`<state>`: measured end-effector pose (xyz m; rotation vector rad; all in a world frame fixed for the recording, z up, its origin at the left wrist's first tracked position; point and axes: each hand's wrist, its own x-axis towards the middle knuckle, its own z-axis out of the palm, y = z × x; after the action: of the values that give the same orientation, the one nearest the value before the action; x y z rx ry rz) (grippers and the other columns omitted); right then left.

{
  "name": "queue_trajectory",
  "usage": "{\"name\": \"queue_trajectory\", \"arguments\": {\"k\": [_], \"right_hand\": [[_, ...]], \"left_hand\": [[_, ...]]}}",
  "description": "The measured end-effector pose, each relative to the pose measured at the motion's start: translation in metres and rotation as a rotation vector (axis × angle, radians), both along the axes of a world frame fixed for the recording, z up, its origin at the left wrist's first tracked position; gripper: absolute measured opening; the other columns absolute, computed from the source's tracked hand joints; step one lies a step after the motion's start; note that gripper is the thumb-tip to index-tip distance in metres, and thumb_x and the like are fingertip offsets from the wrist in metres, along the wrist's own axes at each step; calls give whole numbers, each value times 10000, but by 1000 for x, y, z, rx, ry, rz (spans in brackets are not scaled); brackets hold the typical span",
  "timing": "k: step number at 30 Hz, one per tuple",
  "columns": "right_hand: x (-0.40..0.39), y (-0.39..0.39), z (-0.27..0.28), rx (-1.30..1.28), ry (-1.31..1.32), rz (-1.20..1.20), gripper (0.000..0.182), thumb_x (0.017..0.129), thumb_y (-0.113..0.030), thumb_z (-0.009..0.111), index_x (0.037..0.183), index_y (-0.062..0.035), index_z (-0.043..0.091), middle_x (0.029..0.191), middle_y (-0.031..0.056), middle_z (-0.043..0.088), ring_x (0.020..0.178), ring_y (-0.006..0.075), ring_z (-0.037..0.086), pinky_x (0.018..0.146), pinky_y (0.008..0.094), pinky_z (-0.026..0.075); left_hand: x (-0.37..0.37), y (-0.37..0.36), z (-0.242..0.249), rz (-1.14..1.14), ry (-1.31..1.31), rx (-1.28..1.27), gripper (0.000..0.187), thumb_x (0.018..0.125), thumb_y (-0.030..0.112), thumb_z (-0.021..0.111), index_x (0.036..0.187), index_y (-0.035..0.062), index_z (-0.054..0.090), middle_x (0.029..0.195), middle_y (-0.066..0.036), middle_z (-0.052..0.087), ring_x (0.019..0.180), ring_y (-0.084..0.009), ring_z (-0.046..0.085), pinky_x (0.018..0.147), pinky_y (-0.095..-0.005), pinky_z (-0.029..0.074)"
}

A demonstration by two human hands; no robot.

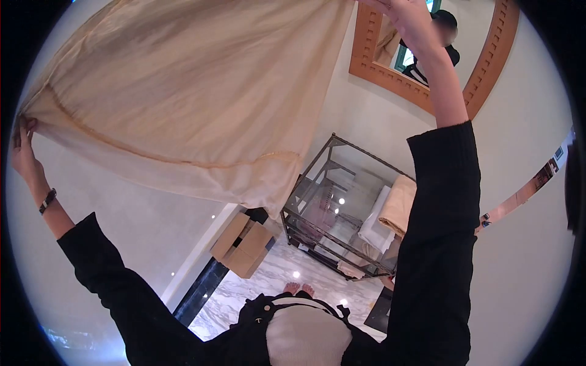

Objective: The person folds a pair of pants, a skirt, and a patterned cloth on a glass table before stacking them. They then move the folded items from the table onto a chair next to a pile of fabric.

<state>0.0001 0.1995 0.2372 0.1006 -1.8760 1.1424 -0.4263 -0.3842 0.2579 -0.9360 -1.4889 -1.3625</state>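
A large beige cloth [195, 91] with a gold trim line near its lower border hangs spread between my raised hands. At the far left, my left hand [25, 146] is closed, its fingers pinching the cloth's edge. My right hand [406, 18] is lifted to the top of the view, in front of the mirror, and grips the cloth's upper right part. Its fingertips are partly cut off by the frame edge. The cloth's lower right corner droops loosely above a cardboard box, and its top runs out of view.
A metal-framed glass shelf rack [336, 141] stands against the wall, with a rolled beige fabric [400, 204] and a white folded fabric [375, 226] on it. An open cardboard box [247, 250] sits on the marble floor [268, 293]. A wood-framed mirror [390, 85] hangs at upper right, reflecting a person.
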Motion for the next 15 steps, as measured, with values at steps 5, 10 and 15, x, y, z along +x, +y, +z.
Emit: {"name": "queue_trajectory", "arguments": {"k": [5, 10, 15], "right_hand": [[14, -5, -5, 44, 42, -140, 445, 1003, -326, 488, 1239, 47, 540, 1055, 150, 647, 997, 210, 653, 929, 357, 524], [14, -8, -21, 44, -6, -88, 427, 1009, -325, 476, 1209, 42, 563, 1058, 144, 648, 1012, 201, 646, 912, 346, 526], [20, -41, -23, 52, 181, -97, 410, 1012, -313, 476, 1195, 42, 572, 1040, 150, 652, 965, 179, 657, 862, 332, 545]], "left_hand": [[-3, 2, 3, 103, -48, 50, 375, 934, 184, 615, 1197, -81, 579, 1151, -143, 633, 1012, -194, 631, 914, -322, 500], [45, 43, -12, 116, -37, 107, 385, 931, 223, 629, 1188, -62, 607, 1113, -105, 657, 980, -144, 620, 877, -262, 477], [14, -15, 2, 246, -108, 8, 400, 929, 259, 632, 1180, -52, 613, 1174, -98, 630, 1078, -137, 573, 931, -255, 445]]}}
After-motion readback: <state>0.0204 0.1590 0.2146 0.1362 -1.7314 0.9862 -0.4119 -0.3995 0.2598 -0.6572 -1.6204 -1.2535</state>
